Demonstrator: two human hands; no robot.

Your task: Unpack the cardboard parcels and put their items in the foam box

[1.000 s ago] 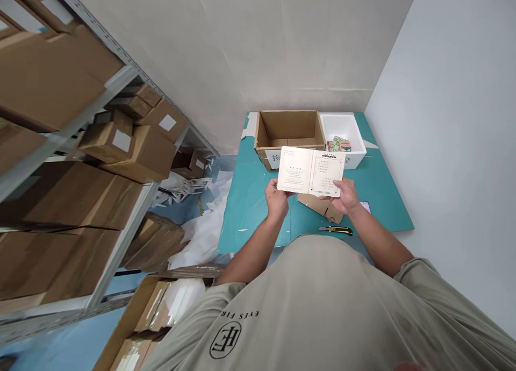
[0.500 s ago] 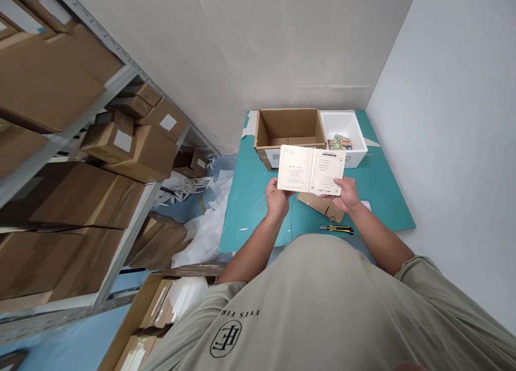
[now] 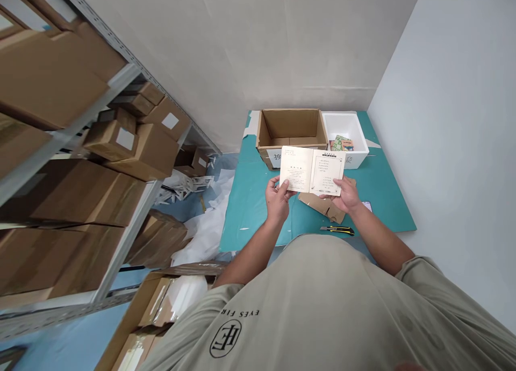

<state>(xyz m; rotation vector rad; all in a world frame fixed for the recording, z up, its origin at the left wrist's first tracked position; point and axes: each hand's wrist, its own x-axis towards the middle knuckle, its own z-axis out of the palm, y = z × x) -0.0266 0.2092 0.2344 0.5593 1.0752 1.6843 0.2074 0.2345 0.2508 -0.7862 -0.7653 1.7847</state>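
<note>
An open booklet (image 3: 311,169) with printed cream pages is held up over the teal table (image 3: 250,199). My left hand (image 3: 278,197) grips its lower left edge, thumb on the left page and fingers behind. At the lower right edge, my right hand (image 3: 345,194) pinches the booklet with its thumb on the right page. Beneath the booklet lies a flattened piece of cardboard (image 3: 322,207), partly hidden. A yellow and black utility knife (image 3: 337,230) rests near the table's front edge. Part of a phone (image 3: 367,205) shows beside my right forearm.
Behind the booklet stand an open cardboard box (image 3: 292,125) and a white foam box (image 3: 360,125) holding small booklets (image 3: 342,143). Shelves of cartons (image 3: 116,191) rise at the left. An open carton (image 3: 135,312) of packages is at lower left, near white wrapping (image 3: 207,226).
My left thumb has moved onto the front of the left page. The booklet stays open at about the same place.
</note>
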